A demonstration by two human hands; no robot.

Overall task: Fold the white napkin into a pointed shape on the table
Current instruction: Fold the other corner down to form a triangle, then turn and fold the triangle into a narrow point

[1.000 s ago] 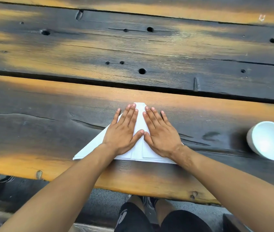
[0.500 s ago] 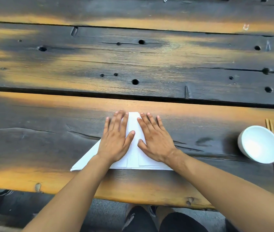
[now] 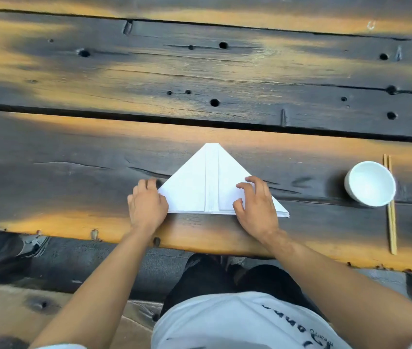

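In the head view, the napkin (image 3: 200,182) is lying flat on the counter (image 3: 74,152), folded into a triangle with its blunt tip pointing away from the person and its long edge running along the near side. The left hand (image 3: 147,205) is covering the napkin's left corner, so that corner is hidden; its fingers (image 3: 149,183) are curling together at the napkin's edge, and whether they are gripping it I cannot tell. The right hand (image 3: 256,205) is resting on the napkin's right half, its fingers (image 3: 246,186) bent and pressing down on the paper, hiding part of that side. Well to the right of the napkin, a white bowl (image 3: 370,183) is sitting empty, and chopsticks (image 3: 390,205) are lying just behind it, partly blocked by its rim.
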